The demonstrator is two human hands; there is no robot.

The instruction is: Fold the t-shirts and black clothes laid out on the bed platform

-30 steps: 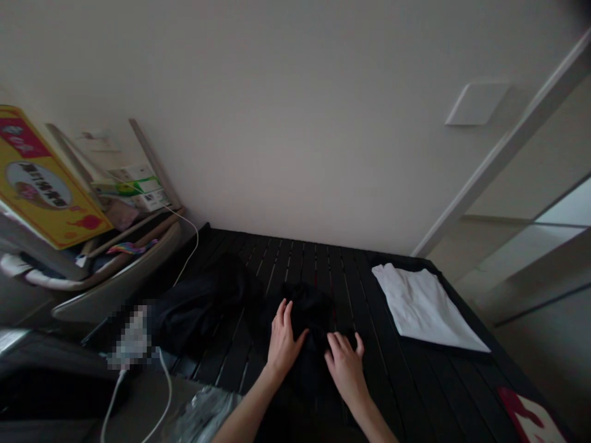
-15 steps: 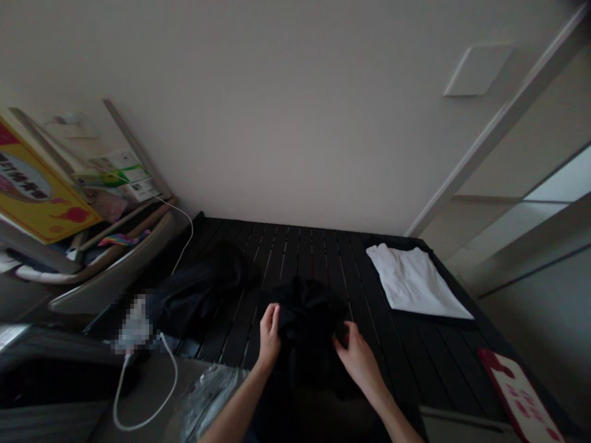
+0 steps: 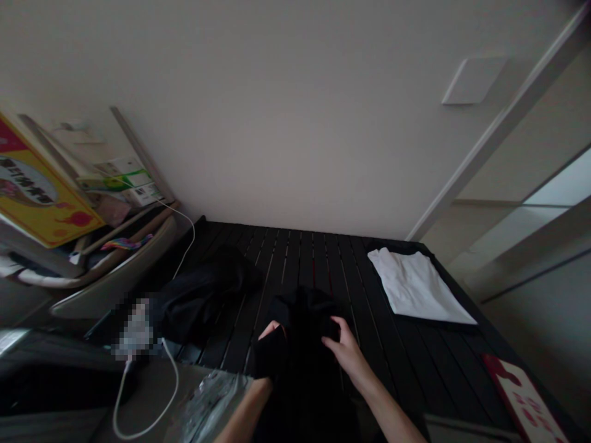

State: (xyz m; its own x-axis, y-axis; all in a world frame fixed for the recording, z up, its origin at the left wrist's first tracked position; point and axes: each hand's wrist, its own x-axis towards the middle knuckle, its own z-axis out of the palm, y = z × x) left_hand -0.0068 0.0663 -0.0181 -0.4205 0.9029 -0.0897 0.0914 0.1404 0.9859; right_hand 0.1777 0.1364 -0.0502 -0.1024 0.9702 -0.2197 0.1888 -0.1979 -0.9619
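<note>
A black garment (image 3: 305, 332) lies bunched on the near middle of the dark slatted table (image 3: 323, 258). My left hand (image 3: 272, 332) is mostly buried in its folds, only fingertips showing, closed on the cloth. My right hand (image 3: 344, 351) grips the garment's right edge with curled fingers. The cloth hangs down toward me between my forearms.
A folded white shirt (image 3: 415, 286) lies at the table's right. Another dark garment (image 3: 198, 295) is heaped at the left. A white cable (image 3: 159, 400) loops off the left corner. A chair with boxes (image 3: 92, 246) stands left. A red and white card (image 3: 526, 394) lies near right.
My hands went from lying flat on the black garment to gripping it and drawing it toward me; the left hand is now wrapped in the cloth.
</note>
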